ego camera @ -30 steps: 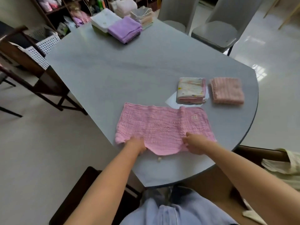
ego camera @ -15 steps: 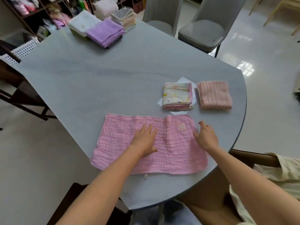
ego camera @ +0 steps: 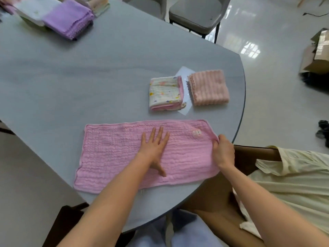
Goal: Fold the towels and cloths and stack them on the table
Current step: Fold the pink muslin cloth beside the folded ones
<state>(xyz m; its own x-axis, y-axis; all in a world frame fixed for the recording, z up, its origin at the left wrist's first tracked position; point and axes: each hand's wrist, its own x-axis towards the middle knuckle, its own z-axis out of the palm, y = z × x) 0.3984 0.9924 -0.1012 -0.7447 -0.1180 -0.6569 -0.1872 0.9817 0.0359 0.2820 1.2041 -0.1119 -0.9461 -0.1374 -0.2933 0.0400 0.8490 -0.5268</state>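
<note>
A pink crinkled cloth (ego camera: 114, 154) lies flat as a long strip near the front edge of the grey table (ego camera: 89, 82). My left hand (ego camera: 154, 145) presses flat on its middle, fingers spread. My right hand (ego camera: 223, 151) pinches the cloth's right end, near a small sewn-on patch. Behind the cloth sit a folded stack topped by a printed white cloth (ego camera: 165, 93) and a folded peach ribbed towel (ego camera: 208, 87).
Folded purple cloths (ego camera: 68, 18) and white ones (ego camera: 33, 9) are piled at the table's far left. Two grey chairs (ego camera: 195, 13) stand behind the table. A pale yellow garment (ego camera: 293, 179) drapes a chair at right. A cardboard box (ego camera: 316, 52) sits on the floor.
The cloth went from bunched at my hands to spread flat. My left hand moved onto its middle. My right hand shifted to the right end and closed on the edge.
</note>
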